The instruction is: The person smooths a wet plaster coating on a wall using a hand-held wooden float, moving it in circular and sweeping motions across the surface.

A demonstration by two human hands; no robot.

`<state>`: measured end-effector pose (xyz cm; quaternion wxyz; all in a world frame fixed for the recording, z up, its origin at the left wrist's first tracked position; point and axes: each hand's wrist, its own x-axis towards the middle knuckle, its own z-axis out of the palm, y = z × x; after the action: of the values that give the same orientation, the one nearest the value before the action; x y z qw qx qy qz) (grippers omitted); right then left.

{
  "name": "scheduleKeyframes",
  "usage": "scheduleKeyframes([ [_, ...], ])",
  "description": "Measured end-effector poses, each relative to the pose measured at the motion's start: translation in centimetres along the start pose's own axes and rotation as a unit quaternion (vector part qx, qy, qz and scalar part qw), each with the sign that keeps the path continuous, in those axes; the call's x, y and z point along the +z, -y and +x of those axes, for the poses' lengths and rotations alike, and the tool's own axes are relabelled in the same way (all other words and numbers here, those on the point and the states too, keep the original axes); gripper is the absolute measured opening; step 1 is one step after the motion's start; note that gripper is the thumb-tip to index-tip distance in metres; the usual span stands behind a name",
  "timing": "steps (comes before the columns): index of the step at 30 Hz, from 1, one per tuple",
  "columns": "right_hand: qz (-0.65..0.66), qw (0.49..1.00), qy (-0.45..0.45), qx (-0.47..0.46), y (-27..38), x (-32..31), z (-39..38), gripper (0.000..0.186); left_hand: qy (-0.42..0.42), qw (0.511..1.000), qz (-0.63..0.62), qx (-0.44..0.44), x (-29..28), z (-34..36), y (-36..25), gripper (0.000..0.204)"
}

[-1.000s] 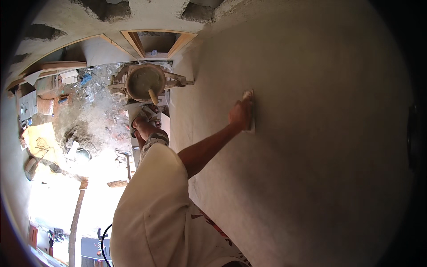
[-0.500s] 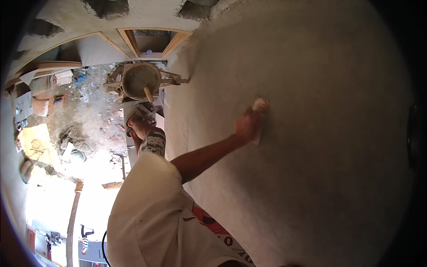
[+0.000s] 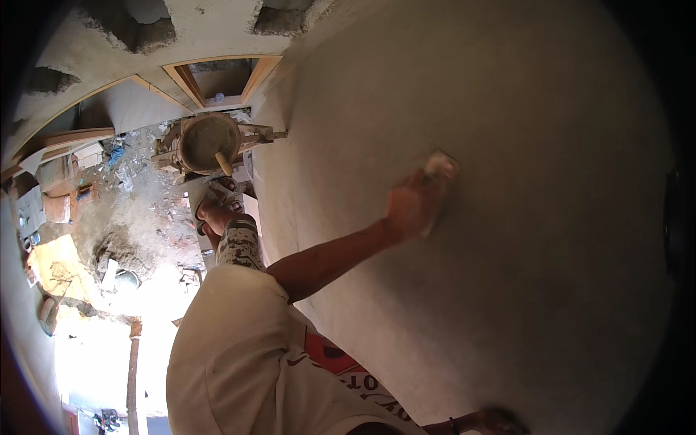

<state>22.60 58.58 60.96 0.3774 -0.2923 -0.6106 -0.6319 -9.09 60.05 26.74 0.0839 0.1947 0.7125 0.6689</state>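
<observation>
My left hand (image 3: pixel 413 203) is closed round a flat plastering trowel (image 3: pixel 442 165) held against the grey plastered wall (image 3: pixel 544 196); motion blurs the fingers and the tool. My right hand (image 3: pixel 496 420), with a dark band at the wrist, shows dimly at the bottom edge near the wall, its fingers too dark and blurred to make out. Left of the wall, a round basin of grey mix (image 3: pixel 203 138) rests on a wooden stand, with a wooden-handled tool (image 3: pixel 223 163) in it. My legs and sandalled feet (image 3: pixel 217 210) are below the basin, on a narrow plank.
Wood-framed openings (image 3: pixel 259 76) and broken holes in masonry (image 3: pixel 279 22) lie at the top. The floor below holds rubble, a yellow sheet (image 3: pixel 54 264), a bucket (image 3: pixel 127 279) and scattered debris. A post (image 3: pixel 133 377) stands in bright light at the lower left.
My left hand and trowel have moved rightward along the wall. My right hand has appeared at the bottom edge. The whole view has shifted, putting the basin further left in the picture.
</observation>
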Motion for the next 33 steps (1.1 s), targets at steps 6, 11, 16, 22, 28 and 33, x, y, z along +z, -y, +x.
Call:
scheduleKeyframes([
  [6, 0.013, 0.999, -0.021, -0.03, 0.4, 0.0, -0.1, 0.055, -0.018, 0.999, 0.013, 0.038, -2.6, 8.6, -1.6, 0.033],
  [11, 0.016, 0.999, -0.023, -0.037, 0.3, -0.3, 0.8, 0.061, 0.029, 0.988, 0.041, -0.143, -2.3, 6.6, 0.9, 0.034],
  [16, 0.026, 0.999, -0.035, 0.028, 0.1, 0.0, 1.0, 0.064, 0.016, 0.995, 0.061, 0.082, -2.7, 5.2, -5.3, 0.04],
  [22, -0.008, 1.0, -0.03, -0.001, -3.7, 0.9, -0.9, 0.056, 0.005, 0.994, 0.043, -0.1, -3.8, 10.7, -1.3, 0.035],
  [28, 0.036, 0.999, -0.028, 0.029, -2.1, 0.3, -0.2, 0.061, -0.077, 0.96, 0.056, 0.264, -1.5, 3.7, -10.5, 0.047],
  [33, 0.013, 0.999, -0.031, 0.019, -3.8, 0.8, -1.1, 0.059, -0.035, 0.994, 0.053, 0.09, -4.9, 15.1, -7.8, 0.041],
])
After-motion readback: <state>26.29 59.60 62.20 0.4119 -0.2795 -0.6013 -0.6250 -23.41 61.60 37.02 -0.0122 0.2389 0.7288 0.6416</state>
